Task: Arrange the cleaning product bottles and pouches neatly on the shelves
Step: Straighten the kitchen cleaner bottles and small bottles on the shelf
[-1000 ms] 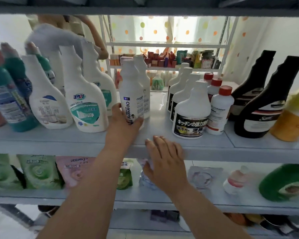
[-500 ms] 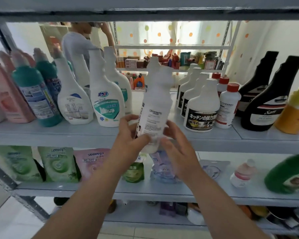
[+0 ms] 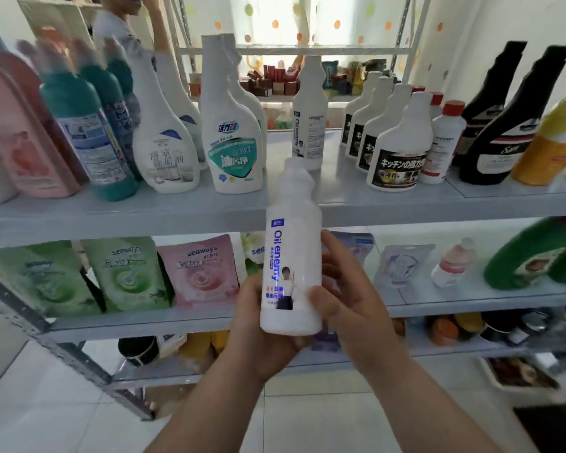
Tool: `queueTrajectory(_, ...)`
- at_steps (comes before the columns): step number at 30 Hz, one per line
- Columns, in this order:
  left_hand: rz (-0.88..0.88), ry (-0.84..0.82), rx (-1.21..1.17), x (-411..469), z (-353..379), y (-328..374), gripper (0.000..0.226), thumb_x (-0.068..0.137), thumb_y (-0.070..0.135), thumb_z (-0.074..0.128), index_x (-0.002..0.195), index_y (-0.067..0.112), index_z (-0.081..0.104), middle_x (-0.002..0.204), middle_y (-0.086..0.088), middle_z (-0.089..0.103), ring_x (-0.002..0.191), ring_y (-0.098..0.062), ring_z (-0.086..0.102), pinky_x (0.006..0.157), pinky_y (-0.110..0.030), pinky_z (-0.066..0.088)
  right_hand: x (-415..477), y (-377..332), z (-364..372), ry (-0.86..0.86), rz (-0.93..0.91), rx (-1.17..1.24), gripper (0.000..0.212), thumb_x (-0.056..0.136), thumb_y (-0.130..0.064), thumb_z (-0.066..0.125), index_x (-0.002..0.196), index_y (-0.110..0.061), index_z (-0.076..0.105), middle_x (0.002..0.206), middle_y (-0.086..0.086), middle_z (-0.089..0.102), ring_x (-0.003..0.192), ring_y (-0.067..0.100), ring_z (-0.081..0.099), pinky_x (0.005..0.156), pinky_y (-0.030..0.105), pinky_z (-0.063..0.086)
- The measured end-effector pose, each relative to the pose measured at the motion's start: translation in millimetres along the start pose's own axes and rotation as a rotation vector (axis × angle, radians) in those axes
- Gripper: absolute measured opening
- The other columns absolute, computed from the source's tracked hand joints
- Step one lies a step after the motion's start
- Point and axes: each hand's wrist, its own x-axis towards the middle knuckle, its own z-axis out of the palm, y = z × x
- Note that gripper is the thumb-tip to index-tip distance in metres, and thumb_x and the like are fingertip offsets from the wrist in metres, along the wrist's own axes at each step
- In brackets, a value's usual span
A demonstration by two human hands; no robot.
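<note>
I hold a white "Oil enemy" bottle (image 3: 293,256) upright in front of the shelves, off the shelf, label toward me. My left hand (image 3: 258,325) cups its base from below and the left. My right hand (image 3: 343,289) grips its right side with curled fingers. A second identical white bottle (image 3: 309,112) stands on the upper shelf (image 3: 177,210) behind it. Green and pink pouches (image 3: 196,273) stand on the lower shelf (image 3: 144,322).
On the upper shelf stand pink and teal bottles at the left, white spray bottles (image 3: 232,132), white bottles with black labels (image 3: 396,152), red-capped bottles and black bottles (image 3: 510,125) at the right. A person stands behind the shelving at the upper left. Green jugs (image 3: 536,256) lie at the lower right.
The white bottle came off the upper shelf and moved down toward me. My right hand left the shelf edge and took hold of its side. The view pulled back from the shelves.
</note>
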Motion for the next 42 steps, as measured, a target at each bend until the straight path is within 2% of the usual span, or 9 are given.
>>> queueTrajectory(5,0.21,0.215,0.261,-25.3,-3.7,-2.5,0.042,0.096,0.029,0.038,0.124,0.015,0.065,0.099,-0.009,0.075,0.08,-0.024,0.073,0.059,-0.034,0.058,-20.3,-5.0,22.5,0.012,0.106,0.067,0.054,0.101,-0.009,0.057,0.141,-0.044,0.045,0.125,-0.014,0.069,0.116,0.013,0.067,0.088,0.032,0.059)
queueTrajectory(8,0.483,0.286,0.823,-45.5,-10.0,-15.4,0.047,0.099,0.029,0.056,0.143,0.04,0.045,0.133,0.009,0.061,0.114,-0.005,0.063,0.09,-0.027,0.057,-20.6,-6.7,35.7,0.054,0.184,0.019,0.052,0.097,-0.022,0.065,0.133,-0.053,0.045,0.118,-0.026,0.069,0.11,0.005,0.069,0.091,0.038,0.061)
queueTrajectory(11,0.632,0.233,1.039,-64.9,-20.5,-20.0,0.045,0.101,0.027,0.048,0.144,0.042,0.044,0.135,0.013,0.048,0.115,0.001,0.054,0.092,-0.015,0.049,-21.1,-7.0,44.8,0.207,0.237,0.055,0.058,0.07,-0.05,0.08,0.124,-0.039,0.061,0.118,-0.009,0.074,0.109,0.019,0.072,0.097,0.057,0.055)
queueTrajectory(18,0.063,0.285,0.278,-52.1,-24.5,-0.9,0.049,0.1,0.051,0.039,0.126,0.023,0.069,0.122,-0.011,0.072,0.109,-0.03,0.07,0.091,-0.046,0.054,-40.4,10.8,59.1,0.094,0.186,0.11,0.047,0.083,-0.018,0.056,0.128,-0.031,0.059,0.109,-0.002,0.076,0.097,0.019,0.074,0.078,0.032,0.061)
queueTrajectory(22,0.087,0.373,0.32,-46.2,-27.7,-12.5,0.048,0.105,0.047,0.035,0.129,0.019,0.066,0.118,-0.012,0.074,0.109,-0.03,0.071,0.099,-0.051,0.052,-35.4,20.1,51.4,0.058,0.115,-0.088,0.06,0.088,-0.024,0.05,0.136,-0.06,0.047,0.131,-0.015,0.065,0.118,0.013,0.064,0.097,0.037,0.055)
queueTrajectory(29,0.206,0.376,0.748,-32.4,-16.5,-37.8,0.048,0.103,0.026,0.045,0.133,0.064,0.051,0.13,0.018,0.063,0.115,-0.007,0.06,0.096,-0.033,0.049,-19.4,28.4,8.6,0.202,0.434,0.167,0.069,0.075,-0.062,0.06,0.138,-0.034,0.059,0.129,0.001,0.07,0.119,0.027,0.067,0.106,0.057,0.049)
queueTrajectory(34,0.292,0.386,0.563,-15.6,4.4,-54.0,0.045,0.083,0.036,0.063,0.128,0.04,0.063,0.115,-0.002,0.073,0.098,-0.019,0.072,0.081,-0.039,0.058,-10.4,25.6,-16.8,0.249,0.478,0.431,0.067,0.084,-0.049,0.056,0.138,-0.008,0.059,0.128,0.027,0.065,0.125,0.046,0.059,0.106,0.055,0.048)
queueTrajectory(39,0.073,0.368,0.324,-0.5,13.1,-71.2,0.037,0.104,0.033,0.042,0.131,0.017,0.061,0.11,-0.009,0.077,0.097,-0.024,0.074,0.078,-0.039,0.059,-1.0,20.7,-35.6,0.01,0.223,-0.032,0.057,0.087,-0.037,0.052,0.139,-0.06,0.042,0.13,-0.008,0.065,0.111,0.022,0.069,0.094,0.048,0.058)
queueTrajectory(42,0.064,0.378,0.372,0.4,13.5,-70.6,0.035,0.105,0.04,0.043,0.133,0.029,0.061,0.114,-0.005,0.076,0.102,-0.024,0.074,0.083,-0.048,0.061,1.0,24.8,-51.8,0.029,0.304,-0.129,0.067,0.078,-0.036,0.063,0.136,-0.062,0.04,0.118,-0.012,0.068,0.096,0.017,0.073,0.083,0.043,0.062)
